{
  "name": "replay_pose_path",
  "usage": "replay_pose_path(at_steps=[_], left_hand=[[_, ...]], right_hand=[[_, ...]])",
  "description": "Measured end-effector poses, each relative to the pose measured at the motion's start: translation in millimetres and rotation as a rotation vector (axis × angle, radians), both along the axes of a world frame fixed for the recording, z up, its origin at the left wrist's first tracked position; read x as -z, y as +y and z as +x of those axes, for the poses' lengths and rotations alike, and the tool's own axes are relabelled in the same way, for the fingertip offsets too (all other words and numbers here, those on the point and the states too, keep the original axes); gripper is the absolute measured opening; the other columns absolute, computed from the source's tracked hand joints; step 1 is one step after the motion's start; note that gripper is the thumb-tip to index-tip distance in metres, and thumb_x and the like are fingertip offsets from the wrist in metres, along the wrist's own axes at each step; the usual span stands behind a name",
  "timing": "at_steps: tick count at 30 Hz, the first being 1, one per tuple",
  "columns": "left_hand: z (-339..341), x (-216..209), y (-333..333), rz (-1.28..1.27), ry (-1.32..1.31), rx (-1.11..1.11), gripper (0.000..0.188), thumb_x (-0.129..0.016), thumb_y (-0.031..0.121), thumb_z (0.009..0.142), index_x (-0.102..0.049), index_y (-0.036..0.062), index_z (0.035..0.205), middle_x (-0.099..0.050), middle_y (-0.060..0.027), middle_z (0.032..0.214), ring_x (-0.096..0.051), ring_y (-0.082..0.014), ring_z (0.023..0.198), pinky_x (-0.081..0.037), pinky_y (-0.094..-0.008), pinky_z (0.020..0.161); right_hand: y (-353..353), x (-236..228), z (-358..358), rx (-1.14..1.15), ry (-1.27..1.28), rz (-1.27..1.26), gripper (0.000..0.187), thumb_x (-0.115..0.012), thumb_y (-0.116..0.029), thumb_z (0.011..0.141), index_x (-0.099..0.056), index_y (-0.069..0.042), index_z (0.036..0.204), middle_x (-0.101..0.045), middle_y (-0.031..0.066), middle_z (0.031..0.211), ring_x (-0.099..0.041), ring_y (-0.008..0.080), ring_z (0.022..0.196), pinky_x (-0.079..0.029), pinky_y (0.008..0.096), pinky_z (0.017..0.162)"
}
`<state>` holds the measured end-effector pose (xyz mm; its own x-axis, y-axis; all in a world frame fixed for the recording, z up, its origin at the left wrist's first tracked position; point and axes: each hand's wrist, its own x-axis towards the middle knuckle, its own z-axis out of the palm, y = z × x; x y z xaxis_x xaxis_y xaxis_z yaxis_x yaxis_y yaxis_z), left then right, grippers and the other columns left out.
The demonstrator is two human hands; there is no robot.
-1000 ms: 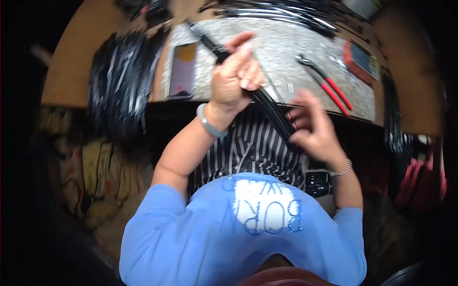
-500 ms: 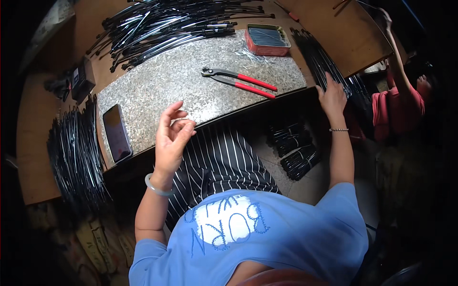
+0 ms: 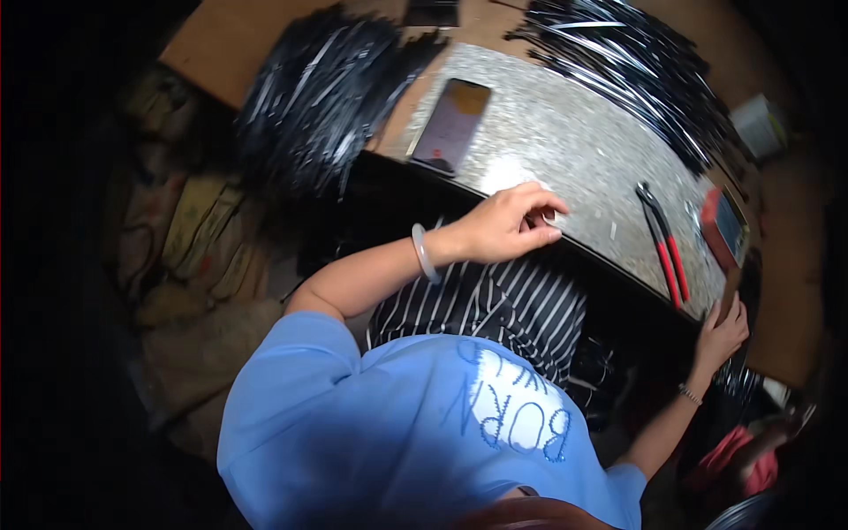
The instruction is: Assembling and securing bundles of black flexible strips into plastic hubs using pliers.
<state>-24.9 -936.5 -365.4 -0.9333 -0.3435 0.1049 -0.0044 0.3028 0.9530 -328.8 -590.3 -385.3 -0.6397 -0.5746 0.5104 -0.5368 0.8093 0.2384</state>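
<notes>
My left hand hovers at the near edge of the grey speckled worktop, its fingers curved and thumb apart, with nothing visible in it. Over at the right end of the worktop, my right hand reaches beside the red tin, thumb and fingers apart around a brown strip of the table. Dark cable-like lengths lie just beyond that hand; whether it touches them is unclear. Pincers with red handles rest on the worktop between my hands. A phone lies to the left.
A large bundle of thin black cables hangs over the left table edge. Another pile of black cables lies along the far side, near a white container. At lower right is another person in a red top.
My view has swung left, so the worktop and its things appear farther right and tilted. My left hand's fingers have curled more. My right hand stays at the worktop's right end.
</notes>
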Motion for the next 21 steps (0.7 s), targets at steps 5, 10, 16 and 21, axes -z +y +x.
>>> replay_pose_path(at_steps=[5, 10, 16, 21], left_hand=[[25, -24, -91, -0.560, -0.132, -0.408, 0.020, -0.056, 0.013, 0.082, -0.063, 0.0025, 0.098, -0.060, -0.0113, 0.094, -0.058, -0.0212, 0.081, -0.050, -0.0308, 0.073], [58, -26, -217, -1.185, -0.601, -0.912, 0.033, -0.061, 0.026, 0.082, -0.060, 0.0003, 0.104, -0.058, -0.0186, 0.104, -0.055, -0.0330, 0.095, -0.047, -0.0412, 0.080], [38, 6, -245, -1.135, -0.731, -0.984, 0.026, -0.055, 0.013, 0.080, -0.056, -0.0066, 0.097, -0.050, -0.0227, 0.105, -0.051, -0.0375, 0.097, -0.046, -0.0452, 0.082], [44, 5, -248, -1.032, -0.783, -0.983, 0.025, -0.047, 0.010, 0.080, -0.050, -0.0041, 0.101, -0.047, -0.0260, 0.106, -0.052, -0.0410, 0.096, -0.048, -0.0485, 0.079]], right_hand=[[-104, -11, 92, -0.445, -0.207, -0.215, 0.032, -0.062, -0.014, 0.083, -0.058, -0.006, 0.114, -0.056, 0.0113, 0.113, -0.052, 0.0275, 0.099, -0.038, 0.0346, 0.092], [-153, -13, 112, -0.539, -0.322, -0.285, 0.029, -0.063, -0.011, 0.081, -0.060, -0.006, 0.109, -0.056, 0.0102, 0.113, -0.050, 0.0245, 0.099, -0.039, 0.0336, 0.091], [-177, -29, 135, -0.631, -0.443, -0.359, 0.025, -0.061, -0.009, 0.083, -0.060, -0.003, 0.108, -0.058, 0.0100, 0.108, -0.053, 0.0245, 0.093, -0.043, 0.0315, 0.085], [-180, -110, 203, -1.192, -0.579, -0.633, 0.016, -0.059, -0.018, 0.087, -0.061, -0.004, 0.094, -0.061, 0.0075, 0.076, -0.054, 0.0186, 0.059, -0.045, 0.0293, 0.056]])
